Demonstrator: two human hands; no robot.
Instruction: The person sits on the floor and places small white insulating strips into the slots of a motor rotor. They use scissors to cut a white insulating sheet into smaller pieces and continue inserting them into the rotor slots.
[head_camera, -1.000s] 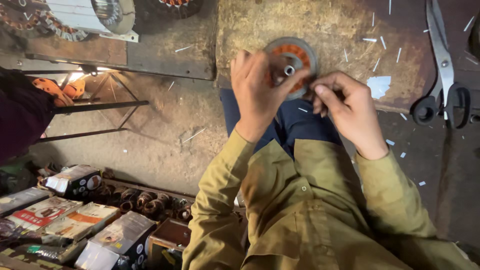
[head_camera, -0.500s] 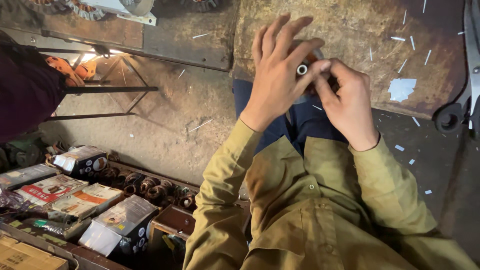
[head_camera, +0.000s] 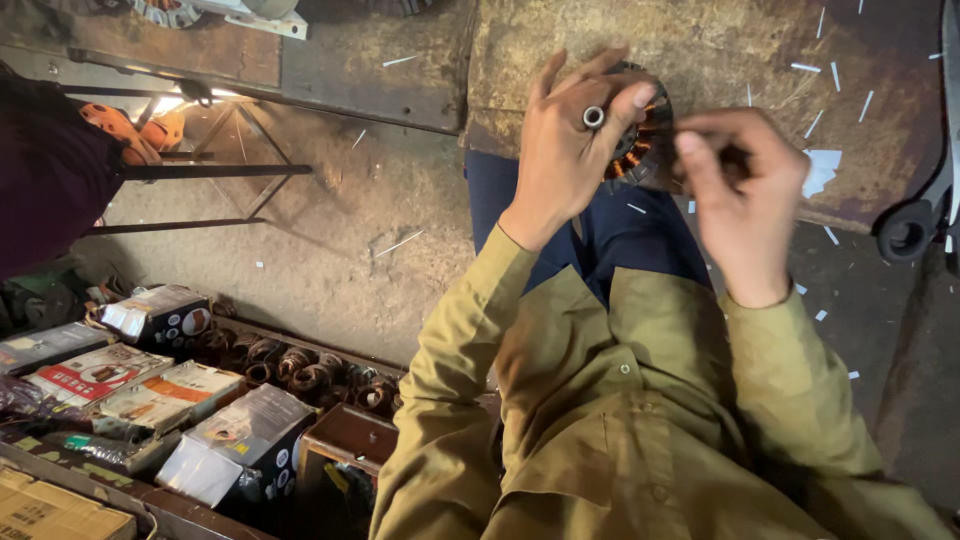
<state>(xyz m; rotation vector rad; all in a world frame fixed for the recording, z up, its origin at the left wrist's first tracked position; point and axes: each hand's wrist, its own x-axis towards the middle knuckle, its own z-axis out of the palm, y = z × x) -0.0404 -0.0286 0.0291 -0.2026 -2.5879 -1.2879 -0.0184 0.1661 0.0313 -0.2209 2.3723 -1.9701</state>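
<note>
Rusty workbench (head_camera: 720, 50) beneath left hand (head_camera: 570, 150) gripping a wound coil (head_camera: 640, 140); right hand (head_camera: 745, 195) pinched beside it.

A single head-worn camera looks steeply down, close over the rusty metal work plate (head_camera: 720, 50). The plate fills the upper frame. Stacked boxes (head_camera: 150, 390) lie well left of it, lower down.

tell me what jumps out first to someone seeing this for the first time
The two hands at top centre: the left hand covers a round copper-wound coil part on the rusty worktop, while the right hand pinches something hidden beside it. At lower left, printed boxes lie beside a row of wound coils.
</note>
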